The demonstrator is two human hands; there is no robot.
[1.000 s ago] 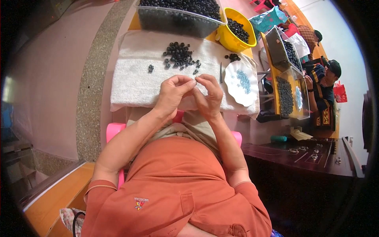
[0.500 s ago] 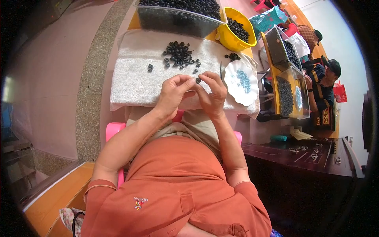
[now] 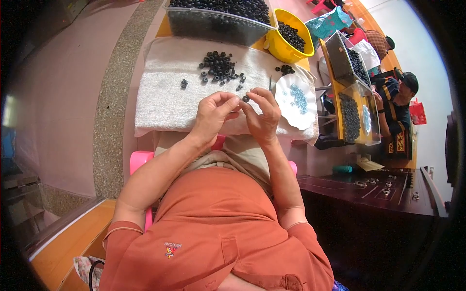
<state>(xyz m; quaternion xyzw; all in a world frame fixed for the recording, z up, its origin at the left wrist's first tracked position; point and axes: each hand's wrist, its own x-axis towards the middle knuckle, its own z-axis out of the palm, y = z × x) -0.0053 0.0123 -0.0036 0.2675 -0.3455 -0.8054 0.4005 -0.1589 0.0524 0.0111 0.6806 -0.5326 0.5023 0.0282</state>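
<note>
Above the near edge of a white towel point(image 3: 162, 68), my right hand point(image 3: 264, 119) pinches a small round black part point(image 3: 245, 98) between thumb and fingertips. My left hand point(image 3: 211, 116) is closed beside it, thumb pressed to forefinger; anything between those fingertips is too small to make out. Beyond my hands lies a loose pile of black parts point(image 3: 218, 65), with one small cluster point(image 3: 184, 84) off to the left. To the right, a white scalloped dish point(image 3: 283, 111) holds small clear-blue pieces point(image 3: 298, 98). A thin dark tool point(image 3: 270, 83) lies by its left rim.
At the far edge stand a clear bin point(image 3: 218, 31) of black parts and a yellow basin point(image 3: 274, 47). More black parts point(image 3: 285, 70) lie behind the dish. On the right, a person point(image 3: 398, 97) sits at another table with clear boxes point(image 3: 370, 131).
The black part has turned slightly and shifted a little to the right in my right fingertips. My left hand stays nearly still.
</note>
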